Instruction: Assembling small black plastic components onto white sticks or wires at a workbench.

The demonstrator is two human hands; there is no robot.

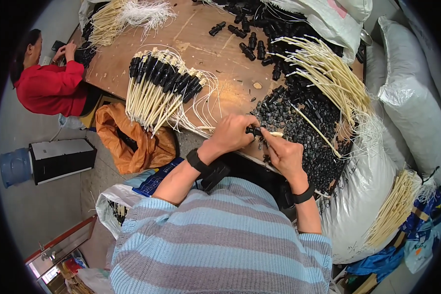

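Close together at the table's near edge, my left hand (pixel 234 133) and my right hand (pixel 286 156) are closed on a small black plastic fitting (pixel 253 131). The fingers partly cover it. A short cream-coloured end (pixel 276 134) shows beside my right fingertips; whether it joins the fitting, I cannot make out. Small dark plastic pieces (pixel 301 128) are heaped just beyond and right of my hands, with a single cream rod (pixel 312 125) lying across them. To the left, a bundle of cream rods with black fittings on them (pixel 164 85) overhangs the table edge, white strings trailing from it.
The wooden table (pixel 201 36) also carries loose black fittings (pixel 252 41), a large rod bundle (pixel 328 73) and another bundle (pixel 108 22) at far left. Stuffed white sacks (pixel 411 93) crowd the right. An orange sack (pixel 115 142) stands left, near a person in red (pixel 51 85).
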